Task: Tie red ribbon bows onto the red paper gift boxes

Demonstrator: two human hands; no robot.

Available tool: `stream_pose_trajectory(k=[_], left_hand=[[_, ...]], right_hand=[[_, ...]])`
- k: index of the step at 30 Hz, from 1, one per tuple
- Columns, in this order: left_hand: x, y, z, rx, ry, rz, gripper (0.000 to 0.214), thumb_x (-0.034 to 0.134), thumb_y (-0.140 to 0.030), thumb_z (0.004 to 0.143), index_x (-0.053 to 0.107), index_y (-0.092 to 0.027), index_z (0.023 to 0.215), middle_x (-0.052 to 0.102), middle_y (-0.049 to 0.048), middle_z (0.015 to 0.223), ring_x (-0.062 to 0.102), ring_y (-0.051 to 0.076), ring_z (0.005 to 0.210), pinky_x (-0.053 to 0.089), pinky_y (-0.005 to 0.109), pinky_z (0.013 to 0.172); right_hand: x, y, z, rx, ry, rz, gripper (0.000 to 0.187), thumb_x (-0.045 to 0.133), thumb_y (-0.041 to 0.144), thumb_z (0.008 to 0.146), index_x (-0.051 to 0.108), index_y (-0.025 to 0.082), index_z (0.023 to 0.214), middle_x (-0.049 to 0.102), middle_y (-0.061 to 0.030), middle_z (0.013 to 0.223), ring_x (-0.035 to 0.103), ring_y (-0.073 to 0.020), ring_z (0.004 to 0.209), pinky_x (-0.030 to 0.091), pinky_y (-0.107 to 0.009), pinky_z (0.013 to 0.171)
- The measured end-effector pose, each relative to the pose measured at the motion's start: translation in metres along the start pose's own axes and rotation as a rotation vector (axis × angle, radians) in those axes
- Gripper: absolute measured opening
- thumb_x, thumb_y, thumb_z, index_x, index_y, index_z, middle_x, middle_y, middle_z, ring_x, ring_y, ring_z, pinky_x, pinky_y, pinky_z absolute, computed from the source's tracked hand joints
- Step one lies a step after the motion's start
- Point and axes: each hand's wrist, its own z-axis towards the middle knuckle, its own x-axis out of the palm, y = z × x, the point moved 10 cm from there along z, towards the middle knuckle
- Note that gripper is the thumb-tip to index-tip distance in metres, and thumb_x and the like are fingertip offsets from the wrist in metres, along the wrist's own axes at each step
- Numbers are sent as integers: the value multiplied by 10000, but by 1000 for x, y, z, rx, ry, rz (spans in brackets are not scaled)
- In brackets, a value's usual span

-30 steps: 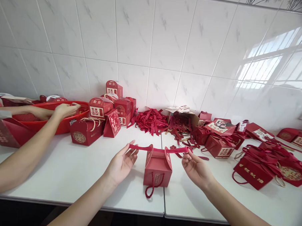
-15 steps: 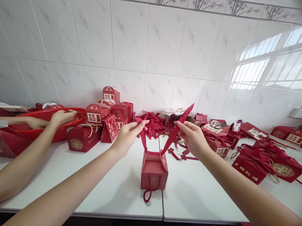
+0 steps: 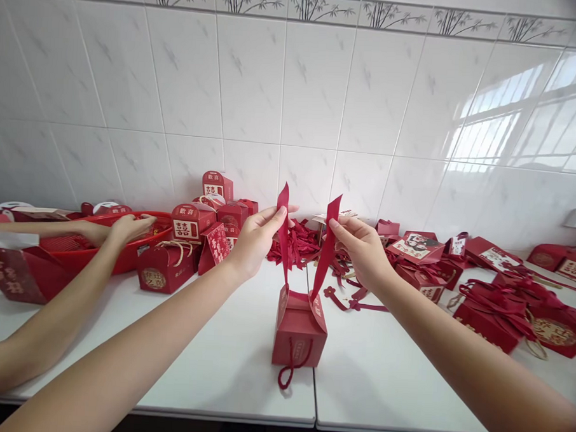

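A small red gift box (image 3: 300,334) stands upright on the white table, a dark red cord loop hanging down its front. From its top rise the two ends of a red ribbon (image 3: 322,262). My left hand (image 3: 261,237) pinches the left end, with its tip sticking up above the thumb. Between thumb and fingers, my right hand (image 3: 360,244) grips the right end, whose tip also points up. Both ends are held apart in a narrow V. Behind my hands lies a pile of loose red ribbons (image 3: 300,245).
At left, another person's hands (image 3: 129,228) are over a red plastic basket (image 3: 88,258). Stacked red boxes (image 3: 192,223) stand beside it. Ribbon-tied boxes (image 3: 494,314) are at right. Flower-ended red strips (image 3: 355,303) lie near my right hand. A tiled wall (image 3: 256,81) closes the back.
My left hand has moved right and up, and the two ribbon ends are closer together. The left ribbon tip now stands taller. The view has shifted slightly.
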Motion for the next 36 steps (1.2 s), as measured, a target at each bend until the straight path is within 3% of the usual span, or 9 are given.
stream_pose_trajectory(k=[7,12,15,18,24,27,31,34,36], left_hand=[[12,-7,-3,51,86,30,284,523,-370,883,649,-210,1082,579,2,762,536,131,762,418,284,838],[31,-9,-10,44,192,197,332,455,-433,903,666,-176,895,425,-20,564,418,125,585,392,243,635],[39,-9,-15,54,219,307,346,467,-455,891,641,-176,781,402,-25,552,375,113,545,347,233,560],[40,-6,-17,74,210,408,352,496,-466,870,619,-170,726,428,-25,562,372,106,534,326,234,531],[35,5,-17,19,210,457,331,519,-439,856,571,-165,677,393,-36,546,348,102,518,278,248,507],[32,9,-17,-60,235,374,324,527,-344,841,538,-172,567,431,-15,526,402,122,539,328,262,553],[30,23,-18,-243,305,172,308,471,-246,804,592,-163,533,597,69,620,539,193,678,408,309,701],[24,31,-17,-349,266,1,260,493,-222,777,619,-161,558,619,68,648,561,206,721,422,336,767],[24,30,-17,-357,278,-34,236,519,-244,785,671,-155,628,649,78,712,579,223,788,415,355,834]], right_hand=[[0,1,4,41,-6,163,223,720,386,704,637,181,732,645,8,717,598,-110,678,491,-257,679],[4,-11,7,159,3,52,269,742,354,654,616,166,800,617,12,623,521,-91,489,403,-237,491],[18,-6,4,120,133,-17,216,691,342,711,642,153,800,586,14,611,438,-65,468,316,-220,452],[31,1,-2,44,250,27,179,684,328,736,666,151,750,547,21,603,408,-65,517,321,-227,498],[33,-5,-5,6,264,50,241,657,399,780,670,159,796,471,48,564,370,-63,518,312,-221,498],[34,-5,-6,-22,309,26,233,610,397,822,670,181,886,537,31,623,456,-79,557,397,-230,550],[31,15,-10,-287,365,-311,217,549,360,867,693,212,934,654,-39,837,586,-154,770,480,-305,706],[33,35,-23,-610,379,-669,226,492,278,897,710,241,946,682,-60,911,583,-198,877,469,-367,801],[36,37,-30,-736,368,-852,265,455,222,909,708,254,981,695,-61,926,573,-211,903,446,-398,833]])
